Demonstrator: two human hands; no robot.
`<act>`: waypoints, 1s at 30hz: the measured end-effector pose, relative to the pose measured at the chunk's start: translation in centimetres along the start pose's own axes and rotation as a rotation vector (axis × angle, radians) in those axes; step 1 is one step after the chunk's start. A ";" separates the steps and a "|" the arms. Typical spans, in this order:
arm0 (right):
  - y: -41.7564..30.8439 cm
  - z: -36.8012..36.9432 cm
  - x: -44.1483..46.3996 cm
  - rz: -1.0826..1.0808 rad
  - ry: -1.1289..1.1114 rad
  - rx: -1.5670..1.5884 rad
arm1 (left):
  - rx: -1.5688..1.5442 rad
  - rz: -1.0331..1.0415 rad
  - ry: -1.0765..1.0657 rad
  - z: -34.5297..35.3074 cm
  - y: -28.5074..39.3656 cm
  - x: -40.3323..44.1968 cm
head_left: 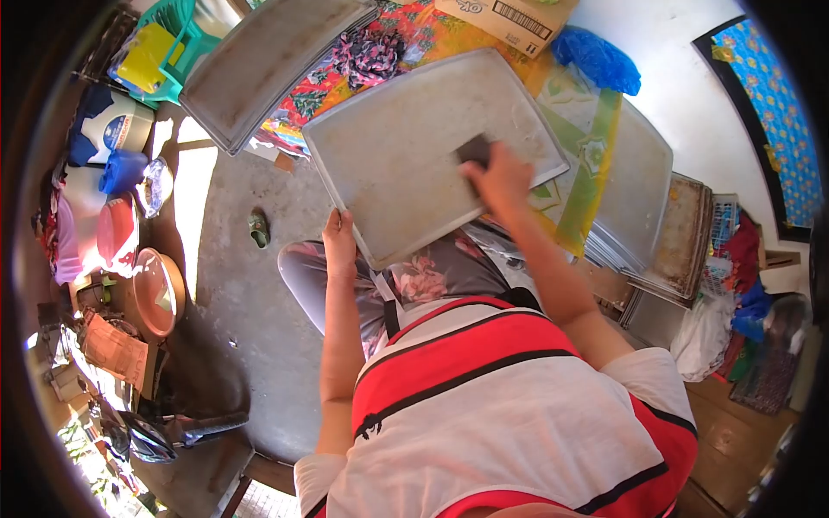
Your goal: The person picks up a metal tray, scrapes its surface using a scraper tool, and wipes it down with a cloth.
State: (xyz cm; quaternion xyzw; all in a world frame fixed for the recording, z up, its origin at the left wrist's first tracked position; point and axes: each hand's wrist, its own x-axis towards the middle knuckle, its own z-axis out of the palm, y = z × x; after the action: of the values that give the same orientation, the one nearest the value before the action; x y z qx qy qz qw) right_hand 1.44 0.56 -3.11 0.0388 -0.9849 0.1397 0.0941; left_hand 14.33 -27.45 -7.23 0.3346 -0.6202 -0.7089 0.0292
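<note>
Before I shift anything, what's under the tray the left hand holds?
Around the tray, floral trousers show at the near edge, patterned cloth at the far edge; whatever lies beneath its middle is covered.

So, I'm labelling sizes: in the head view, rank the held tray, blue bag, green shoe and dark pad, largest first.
1. Held tray
2. Blue bag
3. Green shoe and dark pad: too alike to rank

- Twelve o'clock: the tray (423, 164) is showing dull, scuffed metal.
- One o'clock: the blue bag (596, 60) is showing glossy, crinkled plastic.
- Nine o'clock: the basin (154, 293) is showing smooth plastic.
</note>
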 end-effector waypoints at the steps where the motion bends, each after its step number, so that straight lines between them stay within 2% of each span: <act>1: -3.1 0.1 -2.0 -0.095 -0.054 0.032 | 0.001 -0.018 0.008 0.3 0.8 -0.6; 2: -5.1 -0.1 -3.1 -0.188 -0.105 0.069 | 0.005 -0.032 0.016 0.3 1.3 -1.0; 5: -4.4 -0.6 -2.0 -0.124 -0.113 0.103 | 0.055 -0.117 -0.083 -0.9 0.9 -1.3; 8: -0.4 -1.7 1.5 0.125 -0.120 0.064 | -0.070 -0.083 -0.089 -1.1 0.8 -2.8; 12: -4.2 0.0 -1.4 -0.008 -0.161 0.124 | -0.043 -0.125 -0.141 -0.8 0.9 -2.9; 16: -10.3 0.8 -5.3 -0.290 -0.203 0.192 | -0.110 -0.143 -0.221 0.5 0.8 -2.6; 17: -9.6 0.4 -4.2 -0.227 -0.241 0.151 | -0.201 -0.134 -0.253 0.1 0.0 -2.5; 19: -6.6 0.7 -1.0 -0.109 -0.088 0.151 | -0.318 -0.175 -0.213 -0.2 0.8 -3.8; 21: -3.8 -0.1 2.3 0.055 -0.060 0.069 | -0.382 -0.183 -0.208 -0.3 1.1 -4.4; 24: -5.0 0.4 2.2 -0.038 -0.123 0.054 | -0.369 -0.143 -0.238 -0.4 1.3 -4.0; 26: -8.1 1.3 0.0 -0.225 -0.265 0.093 | -0.333 -0.113 -0.221 -0.5 1.8 -2.7; 28: -10.7 1.8 -0.8 -0.310 -0.371 0.166 | -0.387 -0.095 -0.224 -0.5 2.7 -2.1; 30: -11.7 1.9 1.0 -0.324 -0.285 0.217 | -0.379 -0.093 -0.193 -0.8 3.4 -2.0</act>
State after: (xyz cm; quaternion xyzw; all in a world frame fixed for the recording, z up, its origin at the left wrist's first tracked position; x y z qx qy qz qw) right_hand 1.34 -11.23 -1.57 0.2255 -0.9485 0.2207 -0.0295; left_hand 15.01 -27.97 -3.26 0.2819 -0.4598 -0.8421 -0.0007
